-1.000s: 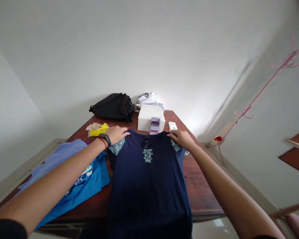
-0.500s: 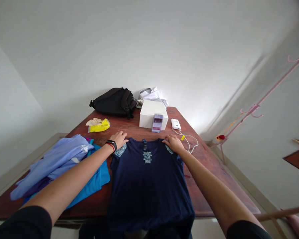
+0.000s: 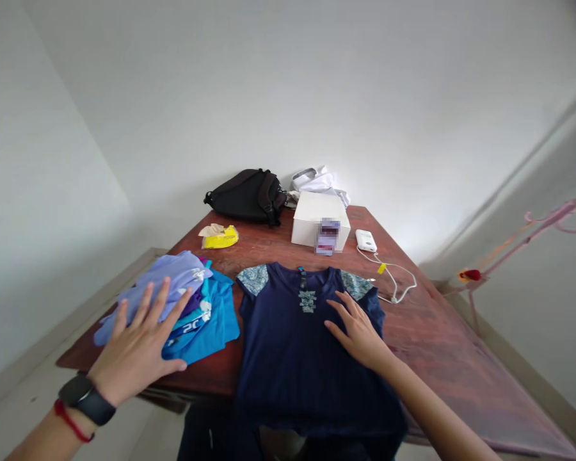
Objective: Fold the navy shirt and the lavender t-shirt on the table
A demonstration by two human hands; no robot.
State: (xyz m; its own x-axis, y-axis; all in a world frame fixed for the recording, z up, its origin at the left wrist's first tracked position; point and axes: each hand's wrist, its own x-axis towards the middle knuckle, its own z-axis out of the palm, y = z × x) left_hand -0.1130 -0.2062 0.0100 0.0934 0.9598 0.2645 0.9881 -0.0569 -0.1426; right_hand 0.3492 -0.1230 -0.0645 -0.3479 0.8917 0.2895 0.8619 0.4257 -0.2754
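A navy T-shirt [image 3: 297,358] with patterned pale-blue shoulders and a small patterned trim below the neck lies spread face up, its lower part hanging over the table's near edge. My right hand [image 3: 358,330] is over the shirt's right chest, fingers apart and holding nothing; whether it touches the cloth I cannot tell. My left hand [image 3: 139,349], with a black band on the wrist, is spread wide in front of a pile of clothes [image 3: 221,320], lavender on top and bright blue beneath. Nothing is in it, and it hides part of the pile.
On the reddish-brown table [image 3: 461,358] stand a black backpack [image 3: 244,195], a white box [image 3: 317,214] and a yellow tissue pack [image 3: 221,237]. A white device [image 3: 366,241] with a looped cable lies at the right. Beyond the table is a pink rack [image 3: 542,224].
Both hands have left the shirt's shoulders. My left hand has come back toward me and left, near the clothes pile; my right hand has drawn nearer over the chest. The view has turned left.
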